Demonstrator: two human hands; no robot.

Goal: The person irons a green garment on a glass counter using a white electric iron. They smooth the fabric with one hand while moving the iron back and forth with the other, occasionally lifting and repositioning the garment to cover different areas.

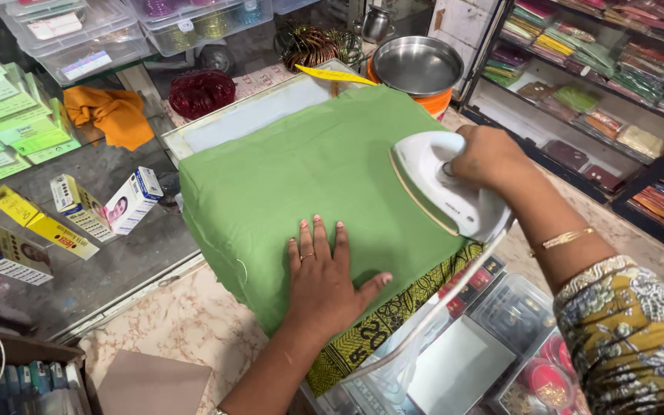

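Pressing a folded cloth, seen from the head camera. The right hand is gripping the handle of a white electric iron, its fingers wrapped around the handle from above, with the wrist bent slightly and the forearm reaching in from the lower right; a thin gold bangle is sitting on that wrist. The iron is resting sole-down on the right part of a folded green cotton cloth, its pointed nose facing away and to the left. The left hand is lying palm-down on the near edge of the same cloth, fingers straight and close together, the thumb spread to the right, holding nothing and pinning the fabric flat. The green cloth is lying on a patterned yellow-and-black fabric, which is showing beneath its near edge, on the shop surface.

The step in hand appears to be the pressing stroke itself. As a judgement, the next move is calling for the iron to glide left across the unpressed area while the flat hand is kept clear of the sole plate.

Nearby, a round steel bowl is standing beyond the cloth, an orange rag is lying at upper left, and small printed cartons are lying on the glass counter at left.
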